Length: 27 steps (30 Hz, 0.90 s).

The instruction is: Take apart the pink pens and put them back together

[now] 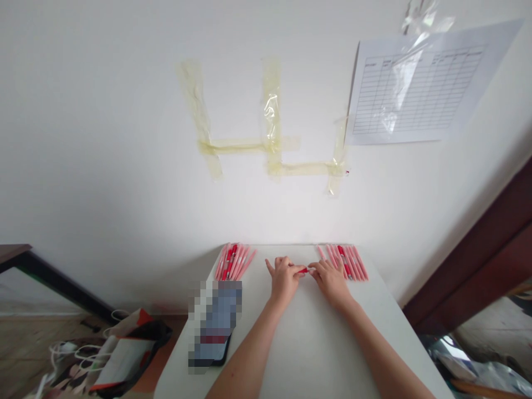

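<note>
A small red pen (303,270) lies level between my two hands, over the far part of the white table (316,343). My left hand (284,280) pinches its red end between thumb and forefinger, the other fingers partly lifted. At the pale end, the fingertips of my right hand (332,281) are closed; whether they grip the pen body or a separate piece is too small to tell. Beyond my left hand's outer side is a row of pink and red pens (233,261). Another such row (353,263) lies beside my right hand, which partly covers it.
A phone (218,324), mostly blurred out, rests on the table's left side. The white wall (124,138) rises right behind the table, with yellowed tape (272,111) and a printed sheet (415,94) on it. Bags and white cables (120,354) lie on the floor at left.
</note>
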Tool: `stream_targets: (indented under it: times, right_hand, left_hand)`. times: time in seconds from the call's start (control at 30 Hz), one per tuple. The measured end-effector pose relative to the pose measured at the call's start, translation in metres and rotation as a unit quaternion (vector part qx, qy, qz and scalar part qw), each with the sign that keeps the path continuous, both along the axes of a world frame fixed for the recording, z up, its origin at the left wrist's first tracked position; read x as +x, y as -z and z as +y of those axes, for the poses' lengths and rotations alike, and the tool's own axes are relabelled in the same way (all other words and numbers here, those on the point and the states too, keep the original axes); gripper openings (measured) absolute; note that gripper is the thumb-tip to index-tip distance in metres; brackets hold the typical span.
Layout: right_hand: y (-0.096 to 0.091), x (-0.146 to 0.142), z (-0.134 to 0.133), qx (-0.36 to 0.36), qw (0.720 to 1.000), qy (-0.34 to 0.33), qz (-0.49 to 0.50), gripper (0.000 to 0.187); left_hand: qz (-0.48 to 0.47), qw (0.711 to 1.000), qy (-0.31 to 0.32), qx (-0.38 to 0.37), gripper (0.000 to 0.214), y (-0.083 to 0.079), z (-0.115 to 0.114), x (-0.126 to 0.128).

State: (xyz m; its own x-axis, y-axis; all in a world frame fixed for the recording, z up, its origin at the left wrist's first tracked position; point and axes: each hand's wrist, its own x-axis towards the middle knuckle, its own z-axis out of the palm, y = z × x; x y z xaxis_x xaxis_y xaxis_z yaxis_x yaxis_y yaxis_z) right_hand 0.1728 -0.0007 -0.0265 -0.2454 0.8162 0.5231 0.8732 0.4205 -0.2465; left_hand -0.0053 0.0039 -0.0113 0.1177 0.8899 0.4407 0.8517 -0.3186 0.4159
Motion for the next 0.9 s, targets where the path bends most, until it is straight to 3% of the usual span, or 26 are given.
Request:
stream_targets:
  times: [0.2,0.4,0.67,0.9]
  right_hand:
    - [0.006,0.001,0.004,-0.007,0.999,-0.009,0.035,0.015]
    - [-0.002,0.003,0.002,0.014,1.0,-0.013,0.006,0.023]
    - [-0.002,0.0,0.0,0.029,0.999,-0.027,-0.031,0.03]
    - [-0.002,0.002,0.002,-0.015,0.999,-0.017,0.038,0.021]
  left_hand:
    - [0.002,1.0,0.003,0.005,0.023,0.001,0.0,0.0]
    - [0.002,1.0,0.008,0.008,0.029,0.0,-0.001,0.001]
    - [0.006,1.0,-0.008,-0.012,0.019,-0.003,-0.001,-0.001]
    - [0.008,1.0,0.003,-0.025,0.018,-0.007,-0.001,-0.003]
